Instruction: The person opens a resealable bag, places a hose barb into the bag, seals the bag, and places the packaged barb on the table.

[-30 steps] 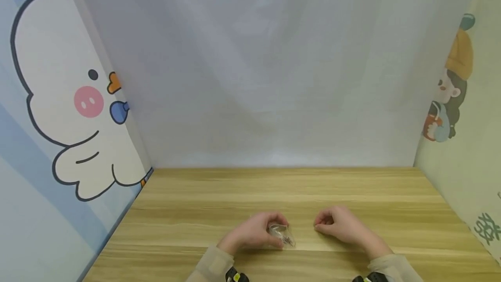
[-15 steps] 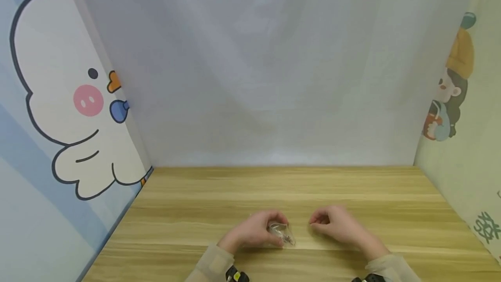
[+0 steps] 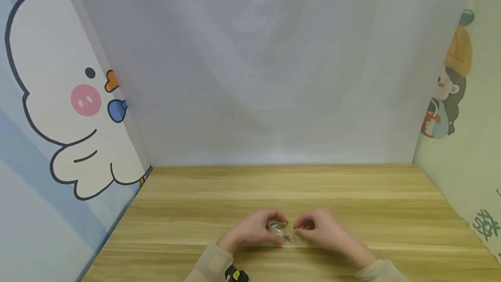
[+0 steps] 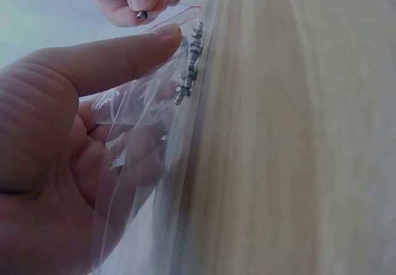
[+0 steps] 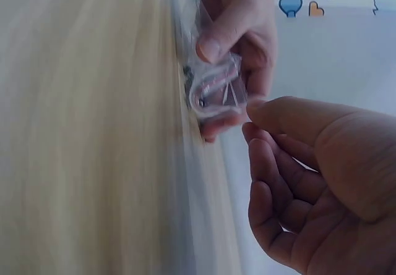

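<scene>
My left hand (image 3: 252, 232) holds a small clear zip bag (image 3: 278, 229), with the thumb across its front and the fingers behind. Inside the bag lie several small silvery metal fittings (image 4: 190, 65), bunched along its lower side in the left wrist view. Close by on the right, my right hand (image 3: 326, 232) pinches a tiny metal fitting (image 4: 142, 15) between thumb and fingertips. That fitting is near the bag's red-striped mouth (image 4: 192, 10). From the right wrist view, the thumb and fingertips hide the piece, and the bag (image 5: 216, 89) is blurred.
Both hands are low over a wood-grain table (image 3: 203, 190). A pale grey curtain (image 3: 274, 77) hangs along its back edge. Printed panels stand on both sides, a white cartoon duck (image 3: 51, 77) on the left and a cartoon child (image 3: 446, 95) on the right.
The right hand has moved left, from a clear gap to right beside the bag. The left hand stays almost where it was and still holds the bag.
</scene>
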`<control>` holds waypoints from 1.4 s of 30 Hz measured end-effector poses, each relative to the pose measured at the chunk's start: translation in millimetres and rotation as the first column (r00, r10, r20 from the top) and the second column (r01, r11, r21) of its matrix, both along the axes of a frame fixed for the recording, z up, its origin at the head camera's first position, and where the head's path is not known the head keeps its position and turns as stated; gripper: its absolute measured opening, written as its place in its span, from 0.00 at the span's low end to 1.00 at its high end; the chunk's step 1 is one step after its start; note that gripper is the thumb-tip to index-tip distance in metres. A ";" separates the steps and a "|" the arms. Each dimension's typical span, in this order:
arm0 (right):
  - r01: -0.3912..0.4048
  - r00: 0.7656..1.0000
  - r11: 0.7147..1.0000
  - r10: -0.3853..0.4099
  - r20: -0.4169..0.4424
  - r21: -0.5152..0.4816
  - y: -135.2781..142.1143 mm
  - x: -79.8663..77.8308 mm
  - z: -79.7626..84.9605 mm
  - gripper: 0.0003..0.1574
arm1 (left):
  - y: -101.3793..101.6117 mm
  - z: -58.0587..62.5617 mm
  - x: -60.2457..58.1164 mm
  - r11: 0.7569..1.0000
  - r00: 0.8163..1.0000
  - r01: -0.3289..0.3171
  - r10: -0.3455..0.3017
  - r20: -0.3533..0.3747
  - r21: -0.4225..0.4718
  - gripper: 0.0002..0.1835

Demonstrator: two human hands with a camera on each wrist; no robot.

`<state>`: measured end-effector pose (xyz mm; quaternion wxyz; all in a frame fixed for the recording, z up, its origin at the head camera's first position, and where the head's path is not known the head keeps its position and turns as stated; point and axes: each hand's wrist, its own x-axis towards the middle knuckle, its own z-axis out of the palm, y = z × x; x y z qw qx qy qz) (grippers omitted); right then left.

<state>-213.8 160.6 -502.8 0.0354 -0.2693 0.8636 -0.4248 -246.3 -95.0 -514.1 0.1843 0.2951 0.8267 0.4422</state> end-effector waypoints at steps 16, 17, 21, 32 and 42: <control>0.037 0.999 0.997 -0.038 -0.015 -0.070 -18.9 7.4 -3.0 0.03 | 0.4 1.6 -0.7 1.000 1.000 0.009 -0.009 0.013 0.015 0.25; 0.038 0.999 0.997 -0.039 -0.018 -0.070 -19.3 7.4 -3.2 0.03 | 0.4 1.7 -0.8 1.000 1.000 0.011 -0.011 0.015 0.018 0.24; 0.040 0.999 0.997 -0.042 -0.025 -0.060 -19.7 7.7 -2.9 0.03 | 0.2 2.0 -0.8 1.000 1.000 0.017 -0.017 0.010 0.019 0.24; 0.000 1.000 0.999 0.000 -0.001 -0.033 -15.1 7.8 -1.8 0.02 | -0.4 1.6 -0.1 1.000 1.000 0.005 -0.005 0.007 -0.008 0.24; -0.075 0.994 0.997 0.072 0.086 0.027 -7.2 9.7 -1.2 0.03 | -0.7 3.4 1.0 1.000 1.000 0.003 -0.003 -0.003 -0.017 0.24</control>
